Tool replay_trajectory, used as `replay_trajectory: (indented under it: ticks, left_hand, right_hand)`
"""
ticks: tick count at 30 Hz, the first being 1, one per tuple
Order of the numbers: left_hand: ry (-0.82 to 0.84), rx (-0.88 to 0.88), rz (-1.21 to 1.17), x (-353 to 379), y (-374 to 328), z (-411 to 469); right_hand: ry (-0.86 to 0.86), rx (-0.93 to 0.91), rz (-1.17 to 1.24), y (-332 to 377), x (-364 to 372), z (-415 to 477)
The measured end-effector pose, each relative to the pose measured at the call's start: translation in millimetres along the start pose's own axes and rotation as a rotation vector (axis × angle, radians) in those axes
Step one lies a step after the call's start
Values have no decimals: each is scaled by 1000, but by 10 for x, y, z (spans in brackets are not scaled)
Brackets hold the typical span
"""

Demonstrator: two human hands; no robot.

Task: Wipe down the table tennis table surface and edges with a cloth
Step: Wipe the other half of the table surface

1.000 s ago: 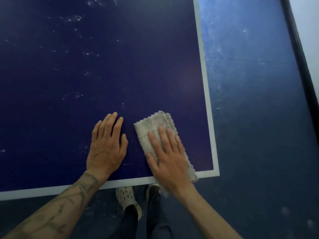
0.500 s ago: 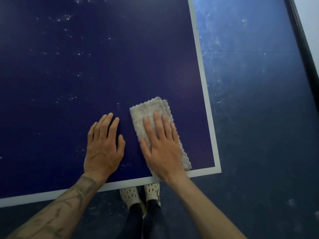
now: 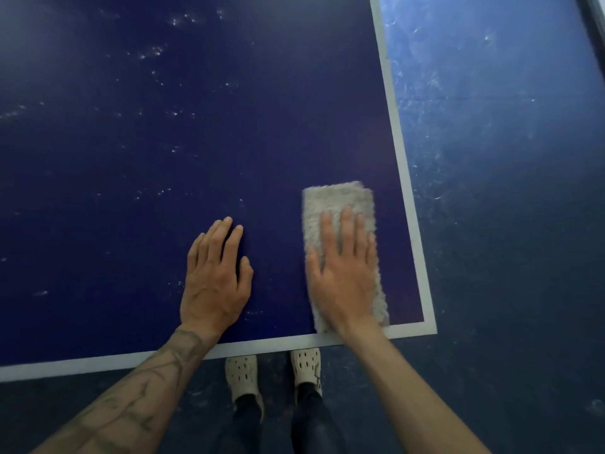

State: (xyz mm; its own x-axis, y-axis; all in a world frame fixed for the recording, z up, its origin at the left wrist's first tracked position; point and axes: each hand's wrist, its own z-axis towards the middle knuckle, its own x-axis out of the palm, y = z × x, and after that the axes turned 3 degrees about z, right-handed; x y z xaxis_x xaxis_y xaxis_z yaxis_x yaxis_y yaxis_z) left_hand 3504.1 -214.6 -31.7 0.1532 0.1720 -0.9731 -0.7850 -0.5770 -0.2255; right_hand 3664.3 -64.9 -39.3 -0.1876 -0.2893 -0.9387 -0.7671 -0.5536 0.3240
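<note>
Pressing our right hand, fingers straight, on the cloth, we rub; our flat, empty left hand steadies us.

fuzzy cloth, matt speckled table

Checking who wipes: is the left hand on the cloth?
No, the left hand lies flat on bare table, apart from the cloth under the right hand.
</note>
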Motion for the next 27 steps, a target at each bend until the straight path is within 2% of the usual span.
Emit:
replay_trajectory:
  ticks: [2,4,9,11,13,15,18,21,23,27]
  left_hand:
    - [2,5,-1,-1,9,-11]
    - [-1,5,-6,8,22,-13]
    - [15,5,-27,-16,32,-5]
    - [8,-13,-80,-71,47,2]
    - [-23,-22,-116,-156,173,3]
    - [-62,-22,-107,-244,443,-20]
    - [-71,-24,-57,-357,982,-98]
    - [-41,17,16,-406,1482,-160]
    - [-13,39,43,-404,1690,-190]
    - [7,37,31,-380,1810,-242]
  right_hand:
    - [52,-197,-24,100,94,-296]
    - [59,-259,-47,-52,90,-464]
    - [28,76,-59,-335,-91,-462]
    - [-10,189,-54,-70,-39,-399]
    - [-32,222,-41,379,116,-337]
    - [-45,175,-22,914,333,-353]
    - [-44,-17,35,1629,673,-571]
    - [-4,-201,3,1755,787,-802]
    - [18,-149,-11,1535,715,-817]
    - [-8,110,-41,1236,527,-601]
